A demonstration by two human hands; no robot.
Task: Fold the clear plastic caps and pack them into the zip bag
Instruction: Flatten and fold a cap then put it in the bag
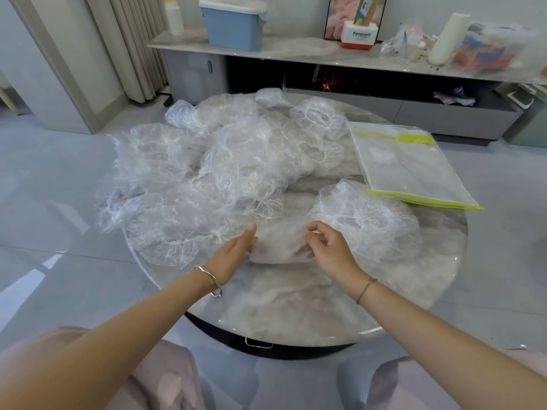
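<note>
Head view: low in the middle of the frame, 2 hands work 1 folded cap [278, 247] on the round table [296, 306]. With fingers straight, the left hand [233, 253] lies against its left edge and grips nothing. With fingers curled, the right hand [328, 247] pinches its right edge. Unfolded caps [207, 173] heap at centre left. At upper right the zip bag [414, 167] lies flat.

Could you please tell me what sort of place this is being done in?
Probably a home living room: a low round marble-look table on a tiled floor, a long low cabinet against the wall holding a blue lidded bin, and curtains at the left.
</note>
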